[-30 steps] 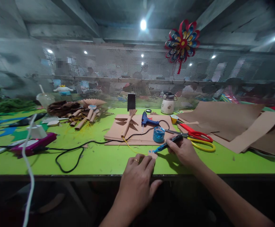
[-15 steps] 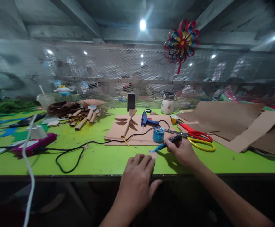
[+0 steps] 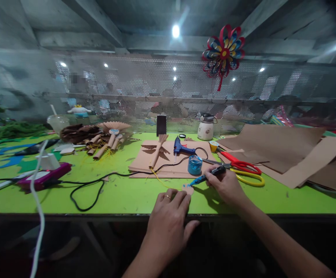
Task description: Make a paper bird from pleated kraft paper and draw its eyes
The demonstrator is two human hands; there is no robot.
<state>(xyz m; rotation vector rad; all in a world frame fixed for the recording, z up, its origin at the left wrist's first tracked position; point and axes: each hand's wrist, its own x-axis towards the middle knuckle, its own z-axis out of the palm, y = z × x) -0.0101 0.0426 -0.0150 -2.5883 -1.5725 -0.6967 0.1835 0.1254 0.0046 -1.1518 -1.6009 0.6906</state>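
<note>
My right hand (image 3: 225, 184) pinches a black marker (image 3: 219, 170) whose front end is blue. The marker's tip meets the upper edge of a small brown cardboard piece (image 3: 189, 190) with several blue dots on it. My left hand (image 3: 169, 218) rests with its fingertips on that piece, fingers lying forward and thumb spread apart. Part of the piece is hidden under those fingertips. Just behind stands an open glass jar of blue paint (image 3: 195, 166), on the edge of the stacked brown card sheets (image 3: 139, 170). Scissors (image 3: 244, 170) with red and yellow handles lie beside my right hand.
On the card stack lie a blue glue gun (image 3: 182, 146) and a rolled-paper figure (image 3: 157, 152). A black cord (image 3: 121, 174) crosses to a purple power strip (image 3: 44, 177). Brown paper sheets (image 3: 272, 146) spread at the right; a bottle (image 3: 205, 126) and phone (image 3: 161, 125) stand behind.
The view has shifted very slightly. My right hand and the marker have tilted a little lower, the tip staying at the cardboard piece. My left hand keeps its place on it.
</note>
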